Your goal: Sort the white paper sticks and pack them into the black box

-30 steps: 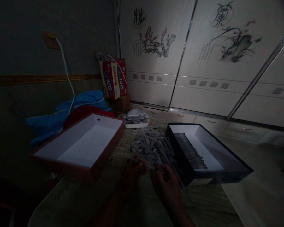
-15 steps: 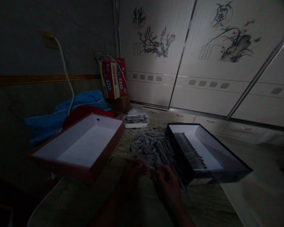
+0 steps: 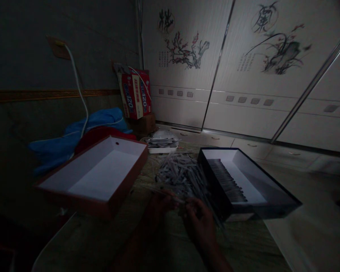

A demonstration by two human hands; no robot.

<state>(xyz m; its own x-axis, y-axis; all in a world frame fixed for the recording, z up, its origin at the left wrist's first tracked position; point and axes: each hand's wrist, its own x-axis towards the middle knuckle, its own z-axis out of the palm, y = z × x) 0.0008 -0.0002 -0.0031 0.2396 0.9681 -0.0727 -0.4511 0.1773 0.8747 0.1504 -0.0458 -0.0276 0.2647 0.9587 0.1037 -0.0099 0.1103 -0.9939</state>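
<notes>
In dim light, my left hand (image 3: 160, 204) and my right hand (image 3: 197, 217) are close together over the near middle of the table. A thin, pale stick-like piece (image 3: 174, 198) runs between them, and the fingers of both hands are closed on it. Just beyond my hands lies a loose pile of thin, pale, clear-looking pieces (image 3: 181, 172). To the right, a dark-rimmed box (image 3: 257, 209) holds a row of slim dark pieces (image 3: 228, 181) along its left side. At the left is a red-brown box (image 3: 93, 177) with a bare white inside.
A white tray (image 3: 163, 150) with more thin pieces stands behind the pile. Blue cloth (image 3: 102, 120) and a red item lie behind the left box. Red cartons (image 3: 136, 94) stand at the back by the wall, and a white cable (image 3: 78, 81) hangs at the left.
Both hands stay nearly in place with the thin piece between them. My fingers have shifted slightly, and the piece is tilted a little differently. The boxes and pile look the same.
</notes>
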